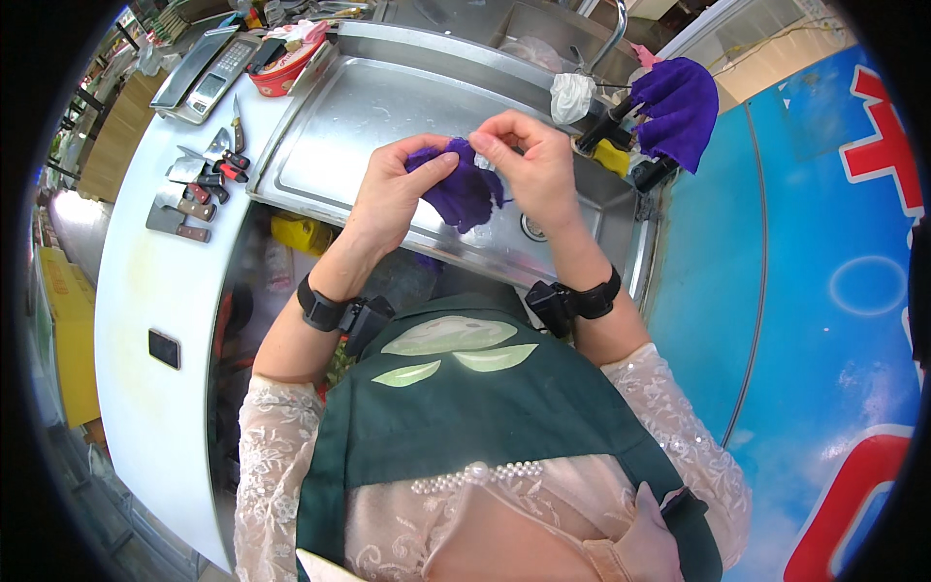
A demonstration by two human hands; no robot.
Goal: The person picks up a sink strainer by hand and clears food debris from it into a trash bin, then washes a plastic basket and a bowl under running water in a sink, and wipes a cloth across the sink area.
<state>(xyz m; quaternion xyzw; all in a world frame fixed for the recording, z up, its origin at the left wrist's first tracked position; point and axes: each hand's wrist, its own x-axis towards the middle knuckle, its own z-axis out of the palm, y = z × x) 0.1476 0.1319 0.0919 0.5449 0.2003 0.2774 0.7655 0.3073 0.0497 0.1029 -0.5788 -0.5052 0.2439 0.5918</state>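
A piece of purple cloth (465, 190) with ragged, frayed edges hangs over the stainless steel sink counter (327, 124). My left hand (396, 182) grips its upper left part between thumb and fingers. The thumb and forefinger of my right hand (534, 164) pinch at the cloth's upper right edge; any loose thread between them is too small to make out. A small pale bit (483, 161) shows beside the cloth, under the right fingers. Below the right hand, a round drain (533, 227) is set in the steel.
Several knives and cleavers (190, 190) lie on the white counter (156, 291) at left, with a phone (164, 349), a digital scale (211, 80) and a red tin (287, 73). Another purple cloth (676, 113) drapes over black handles beside the faucet (614, 33). A blue panel (807, 240) borders the right.
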